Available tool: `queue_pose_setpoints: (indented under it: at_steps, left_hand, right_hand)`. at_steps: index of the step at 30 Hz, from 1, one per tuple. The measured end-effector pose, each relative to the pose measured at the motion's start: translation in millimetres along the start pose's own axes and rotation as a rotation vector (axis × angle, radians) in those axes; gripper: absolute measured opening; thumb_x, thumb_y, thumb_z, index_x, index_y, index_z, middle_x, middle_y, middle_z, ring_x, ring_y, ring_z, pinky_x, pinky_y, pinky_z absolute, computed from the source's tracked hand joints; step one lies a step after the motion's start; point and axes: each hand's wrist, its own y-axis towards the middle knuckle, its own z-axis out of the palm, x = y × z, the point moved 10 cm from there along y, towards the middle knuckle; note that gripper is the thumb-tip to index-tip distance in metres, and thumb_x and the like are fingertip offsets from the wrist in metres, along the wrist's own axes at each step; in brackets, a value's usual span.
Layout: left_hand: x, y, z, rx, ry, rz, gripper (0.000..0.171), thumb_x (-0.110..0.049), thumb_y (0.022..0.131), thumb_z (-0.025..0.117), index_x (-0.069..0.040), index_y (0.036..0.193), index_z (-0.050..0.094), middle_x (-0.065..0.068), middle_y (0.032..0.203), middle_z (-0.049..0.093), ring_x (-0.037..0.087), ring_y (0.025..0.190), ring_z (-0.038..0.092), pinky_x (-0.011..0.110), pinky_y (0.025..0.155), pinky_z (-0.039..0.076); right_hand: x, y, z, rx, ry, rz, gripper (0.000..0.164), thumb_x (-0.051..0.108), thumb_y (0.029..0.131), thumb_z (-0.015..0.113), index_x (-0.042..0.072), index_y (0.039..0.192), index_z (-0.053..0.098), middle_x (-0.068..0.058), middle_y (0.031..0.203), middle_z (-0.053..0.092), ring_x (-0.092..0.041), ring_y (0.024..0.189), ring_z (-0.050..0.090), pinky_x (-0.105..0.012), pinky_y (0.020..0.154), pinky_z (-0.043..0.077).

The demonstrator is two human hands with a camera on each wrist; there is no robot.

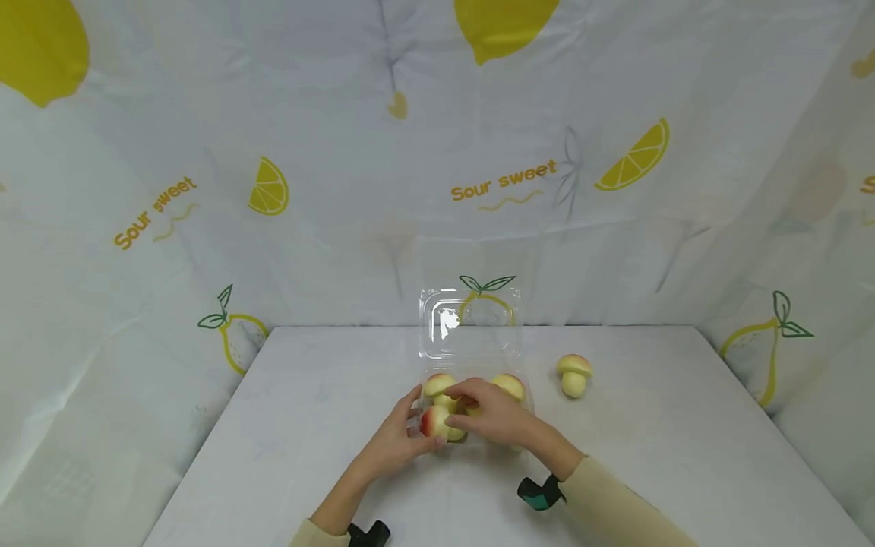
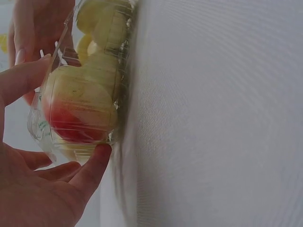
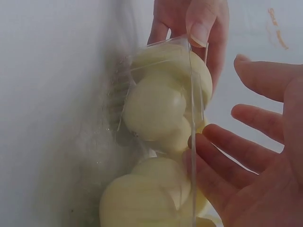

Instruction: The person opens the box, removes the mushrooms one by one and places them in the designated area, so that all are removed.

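Note:
A clear plastic clamshell box holds several toy mushrooms, pale yellow with red-blushed caps. My left hand grips the box at its near left corner, thumb on the near side and fingers along the left side. One red-tinted mushroom lies right at that corner. Over the middle of the box is my right hand. In the right wrist view its fingers are spread, fingertips at the box's rim, with the thumb apart and nothing pinched.
The box's hinged lid stands raised at the back. A single mushroom lies on the white table, right of the box. Behind the table hangs a lemon-print cloth. Dark wrist devices sit below the forearms.

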Motion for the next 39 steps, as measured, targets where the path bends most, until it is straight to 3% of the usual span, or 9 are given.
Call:
queue_pose_setpoints:
  at_steps: [14,25,33,39]
  left_hand:
    - [0.7,1.3,0.2,0.006,0.013,-0.001,0.101,-0.033,0.087,0.081,0.000,0.160,0.020,0.022,0.164,0.024,0.047,0.140,0.040,0.052,0.106,0.048]
    - [1.4,-0.3,-0.8,0.017,0.009,0.005,0.103,-0.036,0.086,0.081,0.000,0.160,0.019,0.022,0.163,0.025,0.047,0.140,0.041,0.053,0.105,0.049]
    - [1.7,-0.1,0.1,0.028,-0.004,0.003,0.103,-0.037,0.087,0.081,-0.001,0.160,0.019,0.023,0.163,0.024,0.047,0.140,0.040,0.054,0.105,0.049]
    - [1.4,-0.5,0.4,0.025,-0.009,-0.001,0.102,-0.035,0.086,0.080,0.000,0.160,0.019,0.024,0.162,0.025,0.047,0.140,0.040,0.054,0.105,0.048]
  right_hand:
    - [-3,6,19,0.053,0.029,-0.003,0.047,0.030,0.095,0.074,0.000,0.130,0.064,0.000,0.112,0.067,-0.021,0.102,0.063,-0.040,0.091,0.056]
    - [-4,9,26,0.038,-0.032,0.024,0.036,0.028,0.090,0.077,0.010,0.120,0.068,0.007,0.096,0.063,-0.014,0.087,0.058,-0.027,0.077,0.051]
    - [-7,9,28,0.005,-0.057,0.059,0.036,0.028,0.089,0.078,0.011,0.120,0.068,0.011,0.099,0.062,-0.009,0.086,0.056,-0.028,0.079,0.051]
    - [-2,7,21,-0.028,-0.030,0.038,0.035,0.026,0.089,0.078,0.010,0.119,0.069,0.009,0.099,0.064,-0.011,0.088,0.058,-0.030,0.081,0.053]
